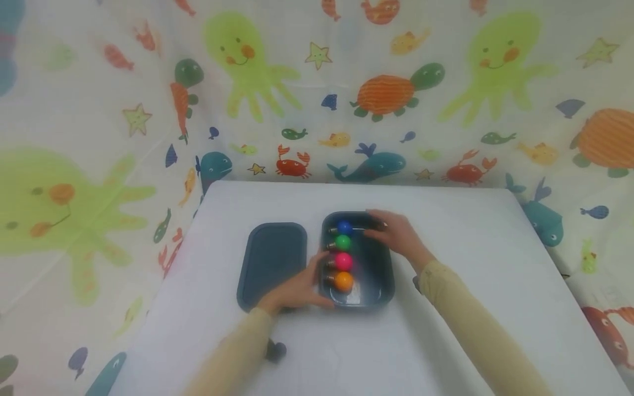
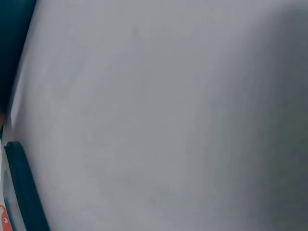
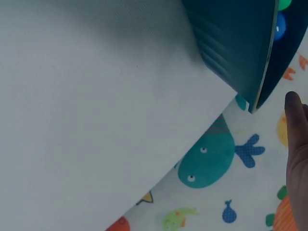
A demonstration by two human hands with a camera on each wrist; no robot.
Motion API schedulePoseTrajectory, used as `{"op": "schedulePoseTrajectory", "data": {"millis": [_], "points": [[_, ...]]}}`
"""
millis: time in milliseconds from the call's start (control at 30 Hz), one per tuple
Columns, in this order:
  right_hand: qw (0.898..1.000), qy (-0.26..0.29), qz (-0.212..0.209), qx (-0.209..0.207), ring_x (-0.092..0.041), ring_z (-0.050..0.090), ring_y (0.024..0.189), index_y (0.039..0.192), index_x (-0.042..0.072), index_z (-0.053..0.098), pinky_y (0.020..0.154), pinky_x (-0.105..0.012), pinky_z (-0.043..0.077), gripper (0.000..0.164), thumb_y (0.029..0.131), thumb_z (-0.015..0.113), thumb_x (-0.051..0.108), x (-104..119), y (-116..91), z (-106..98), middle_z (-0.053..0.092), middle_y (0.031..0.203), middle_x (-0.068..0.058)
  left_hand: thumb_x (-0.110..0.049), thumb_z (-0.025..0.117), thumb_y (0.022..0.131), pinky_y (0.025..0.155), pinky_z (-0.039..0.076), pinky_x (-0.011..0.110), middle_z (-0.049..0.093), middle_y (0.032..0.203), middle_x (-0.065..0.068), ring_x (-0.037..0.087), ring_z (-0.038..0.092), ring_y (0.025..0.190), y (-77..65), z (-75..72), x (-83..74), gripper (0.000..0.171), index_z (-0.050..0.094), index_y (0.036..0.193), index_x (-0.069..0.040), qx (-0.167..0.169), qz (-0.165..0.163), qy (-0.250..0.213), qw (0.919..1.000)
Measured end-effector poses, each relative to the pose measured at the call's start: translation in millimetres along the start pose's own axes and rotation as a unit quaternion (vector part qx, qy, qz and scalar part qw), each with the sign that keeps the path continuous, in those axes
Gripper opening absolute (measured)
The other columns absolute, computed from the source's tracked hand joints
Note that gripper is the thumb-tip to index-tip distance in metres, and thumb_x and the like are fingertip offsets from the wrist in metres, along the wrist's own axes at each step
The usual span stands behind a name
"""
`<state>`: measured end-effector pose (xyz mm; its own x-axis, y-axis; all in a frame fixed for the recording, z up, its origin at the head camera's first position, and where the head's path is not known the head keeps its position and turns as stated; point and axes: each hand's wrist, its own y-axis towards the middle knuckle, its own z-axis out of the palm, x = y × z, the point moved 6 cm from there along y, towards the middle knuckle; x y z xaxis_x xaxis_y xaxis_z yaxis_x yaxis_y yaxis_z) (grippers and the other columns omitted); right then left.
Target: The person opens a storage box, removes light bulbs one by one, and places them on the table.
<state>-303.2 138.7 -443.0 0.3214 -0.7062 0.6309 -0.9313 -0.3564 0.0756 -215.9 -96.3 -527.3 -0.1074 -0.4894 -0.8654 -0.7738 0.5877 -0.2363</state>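
Observation:
A dark teal tray-like box (image 1: 372, 264) stands on the white table. Along its left side several small light bulbs lie in a column, metal bases pointing left: blue (image 1: 345, 228), green (image 1: 343, 243), pink (image 1: 343, 262) and orange (image 1: 344, 282). My left hand (image 1: 299, 286) is spread around the box's near left corner, thumb along the front and fingers by the left side; whether it presses the rim cannot be told. Over the far right corner reaches my right hand (image 1: 393, 231), its fingers extended near the blue bulb, apparently holding nothing. The right wrist view shows part of this hand (image 3: 299, 154) beside the box wall (image 3: 231, 53).
Left of the box lies a matching dark teal lid (image 1: 274, 256), partly behind my left forearm. Its edge (image 2: 26, 192) also shows in the left wrist view. A curtain (image 1: 307, 126) with sea-animal prints hangs behind and beside the white table (image 1: 346, 352).

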Motion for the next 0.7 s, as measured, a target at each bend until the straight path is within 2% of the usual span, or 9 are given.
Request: {"op": "schedulePoseTrajectory", "data": {"millis": [167,333,700], "points": [[1.000,0.013,0.010,0.011,-0.028,0.061,0.114,0.136,0.005,0.056,0.098,-0.045,0.050,0.056,0.086,0.077,0.020,-1.9,18.5,5.5,0.060,0.134,-0.013,-0.039,0.087,0.070,0.111,0.037,0.038,0.013,0.162,0.006,0.025,0.034,0.141,7.7,-0.8,3.2,0.116,0.007,0.154,-0.035,0.010,0.004,-0.052,0.9986],[0.999,0.028,0.019,0.019,-0.030,0.060,0.117,0.134,0.003,0.058,0.100,-0.046,0.048,0.054,0.086,0.076,0.021,-3.2,33.4,10.9,0.061,0.133,-0.014,-0.034,0.087,0.072,0.112,0.035,0.040,0.007,0.163,0.005,0.028,0.031,0.142,12.4,-2.0,3.7,0.115,0.007,0.153,-0.038,0.016,-0.001,-0.088,0.9960],[0.999,-0.003,0.008,0.033,-0.031,0.061,0.115,0.130,0.002,0.061,0.101,-0.047,0.047,0.050,0.086,0.076,0.020,-10.5,60.9,22.8,0.064,0.127,-0.014,-0.035,0.087,0.072,0.112,0.035,0.040,0.007,0.163,0.003,0.026,0.030,0.142,21.5,-9.0,12.7,0.114,0.006,0.153,-0.039,0.020,-0.001,-0.112,0.9936]]}}
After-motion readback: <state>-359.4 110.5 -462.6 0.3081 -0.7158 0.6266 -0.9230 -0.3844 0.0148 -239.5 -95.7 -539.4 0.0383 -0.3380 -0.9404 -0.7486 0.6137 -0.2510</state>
